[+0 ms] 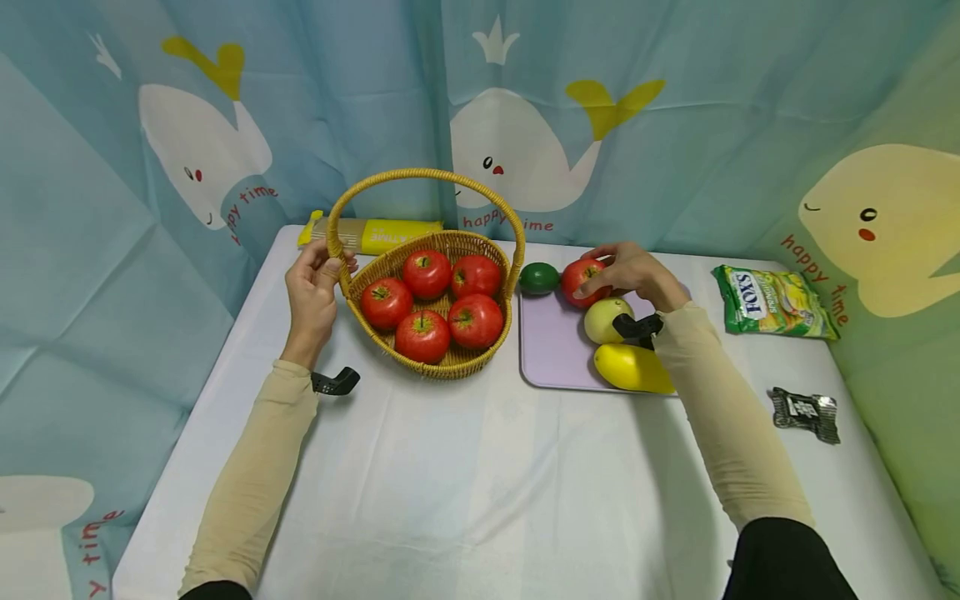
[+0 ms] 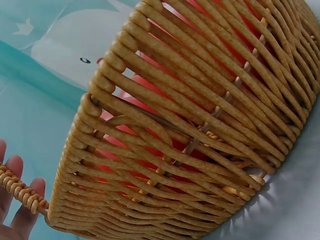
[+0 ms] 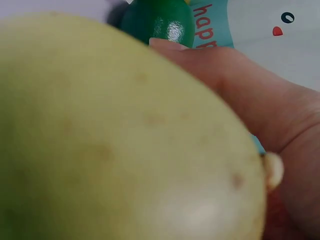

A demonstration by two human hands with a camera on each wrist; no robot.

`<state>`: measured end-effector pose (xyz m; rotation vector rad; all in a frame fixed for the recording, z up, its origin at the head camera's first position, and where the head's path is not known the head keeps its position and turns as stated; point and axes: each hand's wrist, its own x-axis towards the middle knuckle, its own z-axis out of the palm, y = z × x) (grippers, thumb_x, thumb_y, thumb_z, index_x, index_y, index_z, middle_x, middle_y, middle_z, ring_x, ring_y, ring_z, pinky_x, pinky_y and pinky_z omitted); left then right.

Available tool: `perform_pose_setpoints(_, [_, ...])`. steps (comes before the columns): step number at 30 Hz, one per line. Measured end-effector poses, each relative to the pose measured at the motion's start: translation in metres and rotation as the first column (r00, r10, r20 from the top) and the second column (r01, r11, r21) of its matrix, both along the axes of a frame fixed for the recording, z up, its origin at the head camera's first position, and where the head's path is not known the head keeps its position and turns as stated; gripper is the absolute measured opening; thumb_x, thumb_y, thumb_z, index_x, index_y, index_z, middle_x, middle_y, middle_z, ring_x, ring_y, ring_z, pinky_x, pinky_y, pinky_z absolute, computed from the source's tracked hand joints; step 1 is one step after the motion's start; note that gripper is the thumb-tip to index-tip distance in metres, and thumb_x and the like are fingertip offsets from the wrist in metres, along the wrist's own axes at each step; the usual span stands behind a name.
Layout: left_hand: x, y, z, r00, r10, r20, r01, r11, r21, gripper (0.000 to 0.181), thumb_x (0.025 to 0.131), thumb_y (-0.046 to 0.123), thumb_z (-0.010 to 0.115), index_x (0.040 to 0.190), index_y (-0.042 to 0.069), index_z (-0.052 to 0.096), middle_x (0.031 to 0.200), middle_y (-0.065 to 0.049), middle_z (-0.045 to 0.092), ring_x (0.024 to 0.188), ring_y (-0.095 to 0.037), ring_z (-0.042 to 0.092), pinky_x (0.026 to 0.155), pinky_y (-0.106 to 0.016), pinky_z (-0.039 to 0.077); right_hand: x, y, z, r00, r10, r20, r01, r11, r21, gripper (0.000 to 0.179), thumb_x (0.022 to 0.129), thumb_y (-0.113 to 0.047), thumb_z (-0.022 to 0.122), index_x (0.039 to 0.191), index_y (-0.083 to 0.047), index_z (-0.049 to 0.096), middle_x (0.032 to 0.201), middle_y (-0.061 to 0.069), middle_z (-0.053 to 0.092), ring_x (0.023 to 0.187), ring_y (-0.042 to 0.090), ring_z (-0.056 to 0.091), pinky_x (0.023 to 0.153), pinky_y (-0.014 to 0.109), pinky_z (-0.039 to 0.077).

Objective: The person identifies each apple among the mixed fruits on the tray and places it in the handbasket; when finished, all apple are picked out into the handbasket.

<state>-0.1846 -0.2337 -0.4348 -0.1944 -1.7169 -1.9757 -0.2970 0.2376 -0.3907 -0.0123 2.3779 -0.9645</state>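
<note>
My left hand [image 1: 312,287] holds the handle [image 1: 335,218] of a wicker basket [image 1: 468,367] at its left side. Several red apples [image 1: 422,336] lie in the basket; the left wrist view shows the woven side [image 2: 200,130] close up. Over the lilac tray [image 1: 555,350], my right hand [image 1: 633,271] grips another red apple [image 1: 581,279], thumb in front and fingers over the top. A dark green fruit [image 1: 539,278] sits left of that apple. Nearer me on the tray are a pale green pear-like fruit [image 1: 604,320], which fills much of the right wrist view, and a yellow mango [image 1: 633,368].
Behind the basket lies a yellow-ended packet [image 1: 390,236]. A green FOX'S candy bag [image 1: 772,302] and a small dark wrapped snack [image 1: 805,414] lie at the right of the white table [image 1: 465,483]. Printed curtains [image 1: 375,100] stand around the back and sides.
</note>
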Motion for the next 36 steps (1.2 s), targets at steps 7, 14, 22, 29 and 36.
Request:
perform_pose_setpoints(7, [0.000, 0.000, 0.000, 1.000, 0.001, -0.002, -0.001, 1.000, 0.004, 0.020, 0.107, -0.002, 0.054, 0.123, -0.001, 0.067, 0.102, -0.005, 0.071, 0.095, -0.020, 0.071, 0.091, -0.026, 0.063, 0.000, 0.007, 0.001, 0.997, -0.042, -0.063, 0.040, 0.999, -0.034, 0.084, 0.083, -0.027, 0.092, 0.152, -0.004, 0.050, 0.144, 0.026, 0.054, 0.108, 0.033, 0.062, 0.087, 0.033, 0.065])
perform_pose_setpoints(14, [0.001, -0.001, 0.001, 1.000, 0.000, 0.004, 0.000, 1.000, 0.012, 0.020, 0.107, -0.003, 0.054, 0.124, -0.003, 0.065, 0.103, -0.005, 0.071, 0.095, -0.020, 0.072, 0.092, -0.027, 0.063, 0.002, 0.008, 0.006, 0.992, -0.068, -0.102, 0.058, 0.993, -0.100, 0.081, 0.084, -0.025, 0.091, 0.152, -0.005, 0.051, 0.148, 0.025, 0.053, 0.121, 0.035, 0.057, 0.096, 0.037, 0.064])
perform_pose_setpoints(22, [0.000, 0.000, -0.001, 1.000, -0.015, -0.022, 0.015, 1.000, 0.021, 0.019, 0.107, 0.002, 0.057, 0.122, 0.003, 0.067, 0.102, -0.006, 0.071, 0.094, -0.017, 0.071, 0.090, -0.028, 0.063, 0.007, 0.010, 0.012, 0.987, -0.102, -0.125, 0.074, 0.975, -0.212, 0.078, 0.084, -0.020, 0.090, 0.151, -0.006, 0.052, 0.150, 0.019, 0.050, 0.121, 0.030, 0.053, 0.083, 0.019, 0.060])
perform_pose_setpoints(29, [0.000, 0.000, -0.001, 1.000, -0.017, -0.022, 0.017, 1.000, 0.022, 0.021, 0.107, 0.003, 0.057, 0.124, -0.006, 0.064, 0.102, -0.006, 0.070, 0.095, -0.017, 0.071, 0.090, -0.028, 0.063, 0.018, 0.007, 0.023, 0.987, -0.102, -0.126, 0.059, 0.951, -0.304, 0.075, 0.085, -0.012, 0.087, 0.152, -0.010, 0.053, 0.150, 0.014, 0.050, 0.123, 0.028, 0.052, 0.090, 0.019, 0.060])
perform_pose_setpoints(36, [0.000, 0.000, -0.001, 1.000, -0.011, -0.015, 0.011, 1.000, 0.018, 0.020, 0.106, 0.002, 0.057, 0.123, -0.006, 0.064, 0.102, -0.007, 0.070, 0.095, -0.018, 0.071, 0.091, -0.027, 0.063, 0.031, 0.001, 0.039, 0.986, -0.088, -0.141, 0.036, 0.940, -0.340, 0.072, 0.086, -0.009, 0.086, 0.152, -0.015, 0.056, 0.147, 0.010, 0.052, 0.125, 0.028, 0.050, 0.091, 0.021, 0.060])
